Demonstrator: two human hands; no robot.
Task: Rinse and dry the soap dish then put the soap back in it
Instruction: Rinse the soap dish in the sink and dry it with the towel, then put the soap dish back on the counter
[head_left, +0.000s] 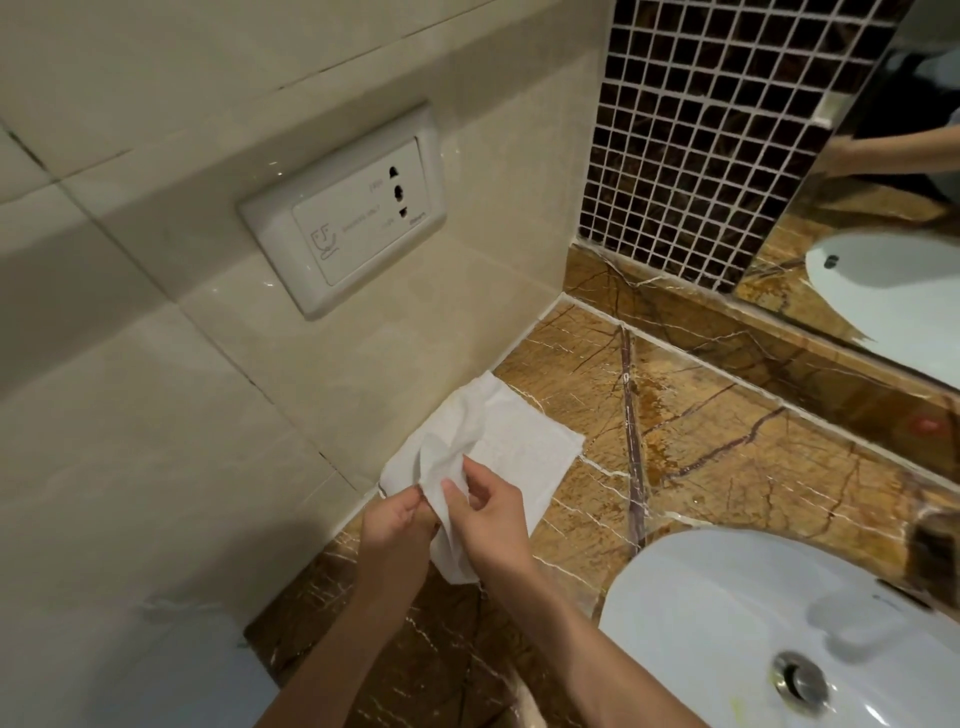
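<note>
Both hands are over the marble counter (727, 447), at its left end by the wall, working a white paper towel (514, 441). Left hand (392, 525) is closed on the towel's near edge, fingers curled under, thumb on top. Right hand (491, 519) pinches a raised fold between thumb and forefinger, other fingers loosely curled. Far half of the towel lies flat on the counter, touching the wall tile; near end hangs limp below the hands.

Soap dish and soap: neither in view. Can't tell whether something small is wrapped inside the fold; nothing shows.

Handling, my read: the towel is light, soft, no stiffness, and tears easily once wet. Pinch it at an edge or corner with both hands, as now, and bunch it before wiping. The dish, judging from the task alone, is likely to be wet and slippery after rinsing, so hold it by the rim, not the glazed face. Soap will be slicker still.

Sink basin (727, 623) is just to the right, looks dry, drain (800, 680) at its bottom. Shaver socket (345, 218) on the wall above the towel, so keep water off that side.
</note>
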